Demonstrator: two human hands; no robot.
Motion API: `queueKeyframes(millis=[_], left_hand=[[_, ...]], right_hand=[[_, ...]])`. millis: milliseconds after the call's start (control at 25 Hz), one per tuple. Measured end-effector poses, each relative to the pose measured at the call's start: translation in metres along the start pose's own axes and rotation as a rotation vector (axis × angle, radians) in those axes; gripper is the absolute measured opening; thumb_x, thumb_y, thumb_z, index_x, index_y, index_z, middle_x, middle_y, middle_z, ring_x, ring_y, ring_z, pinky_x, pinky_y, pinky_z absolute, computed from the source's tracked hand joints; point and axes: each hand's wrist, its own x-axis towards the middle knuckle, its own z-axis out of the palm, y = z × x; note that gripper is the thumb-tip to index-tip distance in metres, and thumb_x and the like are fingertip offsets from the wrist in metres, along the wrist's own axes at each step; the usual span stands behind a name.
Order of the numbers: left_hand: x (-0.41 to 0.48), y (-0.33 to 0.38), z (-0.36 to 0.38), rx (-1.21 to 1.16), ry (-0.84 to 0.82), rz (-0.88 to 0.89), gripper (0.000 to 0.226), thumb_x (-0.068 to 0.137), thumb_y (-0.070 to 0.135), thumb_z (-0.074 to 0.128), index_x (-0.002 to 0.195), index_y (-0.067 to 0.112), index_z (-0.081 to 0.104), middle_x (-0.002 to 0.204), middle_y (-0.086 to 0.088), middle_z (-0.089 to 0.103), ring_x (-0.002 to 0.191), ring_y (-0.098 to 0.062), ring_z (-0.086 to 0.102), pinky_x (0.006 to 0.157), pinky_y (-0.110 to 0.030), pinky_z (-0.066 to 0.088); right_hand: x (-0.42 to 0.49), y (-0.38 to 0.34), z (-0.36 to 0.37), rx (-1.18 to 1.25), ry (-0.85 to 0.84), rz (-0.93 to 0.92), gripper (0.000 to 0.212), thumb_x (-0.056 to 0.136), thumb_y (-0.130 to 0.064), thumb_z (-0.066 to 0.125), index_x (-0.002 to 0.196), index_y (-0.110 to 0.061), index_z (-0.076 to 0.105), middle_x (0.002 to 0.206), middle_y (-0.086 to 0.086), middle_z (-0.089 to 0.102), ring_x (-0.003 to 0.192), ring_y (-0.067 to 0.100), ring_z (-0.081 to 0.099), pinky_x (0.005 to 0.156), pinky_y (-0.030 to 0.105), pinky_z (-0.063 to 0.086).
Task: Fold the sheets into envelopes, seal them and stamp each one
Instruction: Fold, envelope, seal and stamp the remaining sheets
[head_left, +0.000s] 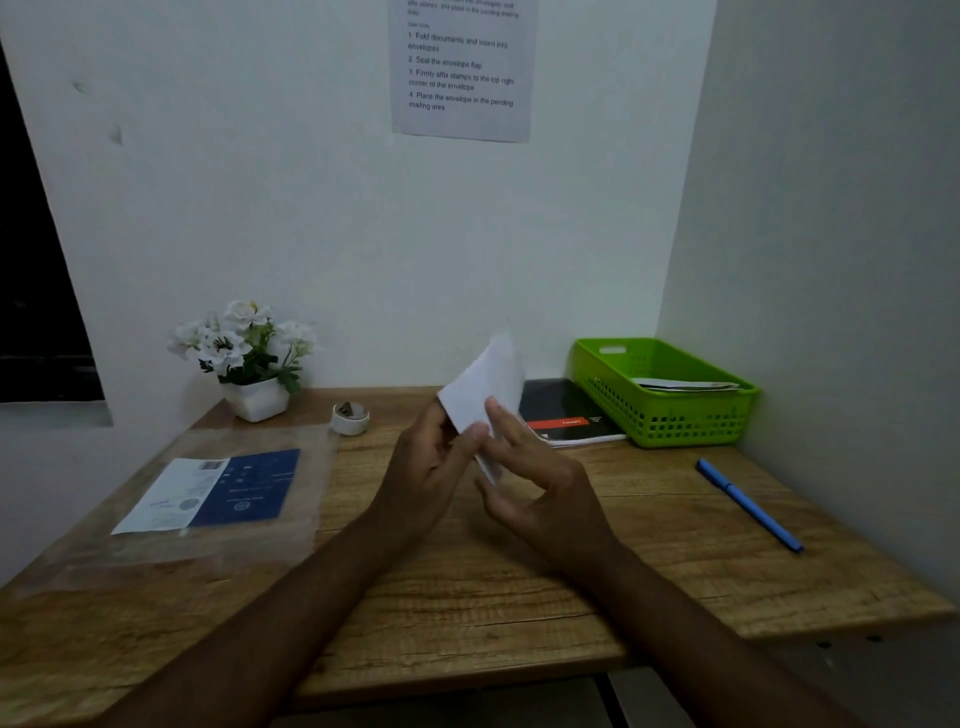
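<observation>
nearest, two bare forearms reaching over the front edge of the wooden table (467, 597), meeting just above its middle. left hand (428, 467) curled around the lower left edge of the folded sheet (483, 389), fingers wrapped behind it. right hand (543, 496) pinching the same sheet lower down, thumb beneath and fingers laid loosely across its face; blurred, so exact finger placement hard to call. sheet lifted off the table, tilted up and away, white, seemingly doubled over already.

probably mid-fold, well short of sealing or stamping. to do it well: bring the sheet down flat on the bare wood between the hands rather than creasing in the air, line the edges up square before pressing, pin one corner with the left hand, then run the right fingertips along the fold from the middle outward. avoid crushing the free upper corner, thin paper likely to buckle.

further out on the left, a clear plastic packet (218, 488) with a blue and white card inside, flat on the table. on the right, a blue pen (748, 504) lying alone. beyond the hands, what looks like a small roll of tape (350, 418), close by for sealing, and a dark notebook (566, 410) just beside a green basket (675, 421) holding some papers. at the back left, a white pot of flowers (254, 358); on the wall above, a printed notice (462, 67) listing the steps.
</observation>
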Motion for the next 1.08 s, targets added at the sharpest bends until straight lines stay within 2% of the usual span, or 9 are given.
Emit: queueKeyframes(millis=[80, 160, 320, 440, 520, 600, 760, 960, 1080], left_hand=[[0.004, -0.006, -0.008, 0.037, 0.111, -0.006, 0.019, 0.094, 0.023, 0.051, 0.112, 0.029, 0.052, 0.102, 0.003, 0.066, 0.095, -0.011, 0.066, 0.074, -0.028, 0.055], [0.007, -0.011, -0.017, 0.074, 0.176, -0.027, 0.017, 0.093, 0.025, 0.048, 0.108, 0.030, 0.055, 0.096, -0.004, 0.067, 0.088, -0.019, 0.066, 0.072, -0.038, 0.055], [0.010, -0.008, -0.026, 0.137, 0.251, -0.038, 0.018, 0.098, 0.011, 0.045, 0.110, 0.021, 0.054, 0.091, 0.001, 0.063, 0.080, -0.001, 0.059, 0.070, -0.021, 0.049], [0.010, -0.008, -0.033, 0.085, 0.295, -0.101, 0.019, 0.098, 0.011, 0.044, 0.109, 0.022, 0.055, 0.091, 0.003, 0.062, 0.079, -0.002, 0.058, 0.070, -0.023, 0.049], [0.010, -0.014, -0.040, 0.062, 0.314, -0.157, 0.020, 0.099, 0.015, 0.044, 0.113, 0.020, 0.056, 0.097, 0.000, 0.065, 0.088, -0.012, 0.062, 0.076, -0.034, 0.052], [0.010, -0.019, -0.046, 0.064, 0.312, -0.203, 0.022, 0.099, 0.018, 0.045, 0.117, 0.017, 0.057, 0.102, -0.006, 0.067, 0.091, -0.019, 0.065, 0.076, -0.042, 0.054], [0.010, -0.016, -0.055, 0.151, 0.344, -0.260, 0.019, 0.097, 0.016, 0.047, 0.114, 0.015, 0.057, 0.087, 0.005, 0.064, 0.069, -0.005, 0.063, 0.055, -0.023, 0.054], [0.002, -0.014, -0.074, 0.250, 0.330, -0.332, 0.014, 0.089, 0.023, 0.062, 0.103, 0.020, 0.062, 0.089, 0.003, 0.067, 0.079, -0.014, 0.065, 0.065, -0.034, 0.055], [-0.002, -0.012, -0.085, 0.377, 0.209, -0.421, 0.014, 0.084, 0.023, 0.069, 0.091, 0.023, 0.058, 0.081, 0.001, 0.063, 0.071, -0.013, 0.062, 0.055, -0.028, 0.050]], right_hand=[[-0.001, -0.001, 0.004, -0.050, -0.102, -0.013, 0.051, 0.087, -0.017, 0.065, 0.137, -0.022, 0.053, 0.154, -0.004, 0.035, 0.144, 0.010, 0.029, 0.115, 0.040, 0.033], [0.000, 0.002, 0.003, -0.055, -0.052, -0.007, 0.042, 0.089, -0.019, 0.062, 0.131, -0.022, 0.059, 0.151, -0.003, 0.041, 0.141, 0.009, 0.034, 0.114, 0.043, 0.034], [0.010, 0.022, -0.014, -0.133, 0.476, 0.156, 0.041, 0.085, -0.019, 0.066, 0.125, -0.027, 0.059, 0.142, -0.001, 0.051, 0.134, 0.014, 0.045, 0.110, 0.043, 0.038], [0.010, 0.038, -0.040, -0.012, 0.744, 0.602, 0.056, 0.087, -0.028, 0.066, 0.138, -0.019, 0.046, 0.148, 0.001, 0.041, 0.133, 0.014, 0.041, 0.106, 0.032, 0.037], [0.007, 0.055, -0.054, 0.315, 0.750, 0.821, 0.055, 0.090, -0.030, 0.066, 0.139, -0.014, 0.047, 0.138, 0.004, 0.052, 0.120, 0.015, 0.051, 0.090, 0.028, 0.046], [0.006, 0.066, -0.063, 0.531, 0.750, 0.897, 0.039, 0.089, -0.030, 0.067, 0.122, -0.010, 0.063, 0.119, 0.009, 0.067, 0.104, 0.020, 0.064, 0.073, 0.028, 0.051], [0.002, 0.060, -0.069, 0.528, 0.664, 0.921, 0.023, 0.087, -0.021, 0.070, 0.105, -0.009, 0.071, 0.099, 0.011, 0.073, 0.087, 0.021, 0.069, 0.069, 0.031, 0.054], [-0.011, 0.050, -0.080, 0.480, 0.422, 0.947, 0.019, 0.085, -0.017, 0.071, 0.099, -0.004, 0.073, 0.091, 0.014, 0.075, 0.084, 0.027, 0.072, 0.068, 0.033, 0.057], [-0.017, 0.046, -0.085, 0.467, 0.293, 1.001, 0.018, 0.085, -0.013, 0.069, 0.098, -0.002, 0.072, 0.094, 0.014, 0.075, 0.087, 0.028, 0.070, 0.071, 0.035, 0.054]])
